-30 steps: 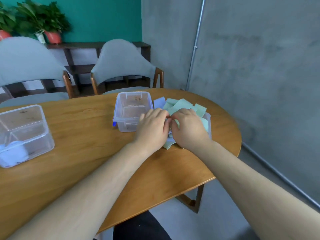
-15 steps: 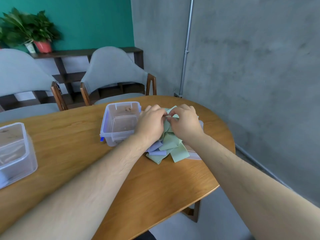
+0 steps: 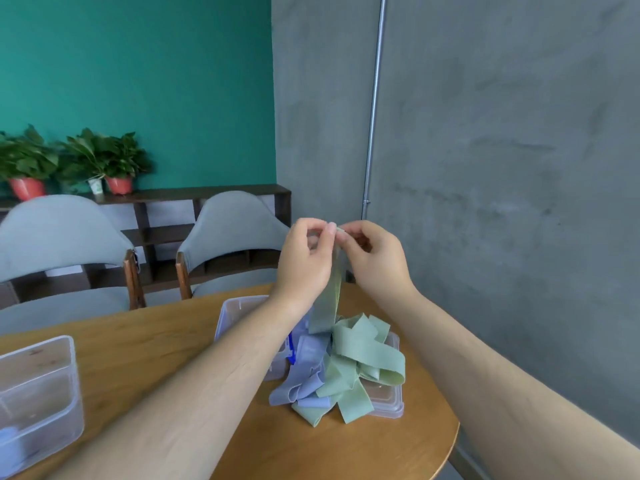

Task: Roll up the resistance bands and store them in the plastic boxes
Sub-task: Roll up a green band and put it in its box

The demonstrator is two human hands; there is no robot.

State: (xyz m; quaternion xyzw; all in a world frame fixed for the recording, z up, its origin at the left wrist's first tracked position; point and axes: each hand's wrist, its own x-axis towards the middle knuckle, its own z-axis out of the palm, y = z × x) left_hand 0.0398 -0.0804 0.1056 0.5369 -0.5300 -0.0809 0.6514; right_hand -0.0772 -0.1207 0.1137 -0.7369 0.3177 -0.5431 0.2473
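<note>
I pinch the top end of one green band between thumbs and fingertips of my left hand and right hand, high above the table. That way it hangs free of the tangle and I can probably start a roll. The pile of bands lies near the table's right edge, draped over a clear container, beside an open plastic box. Another box waits at the left edge.
</note>
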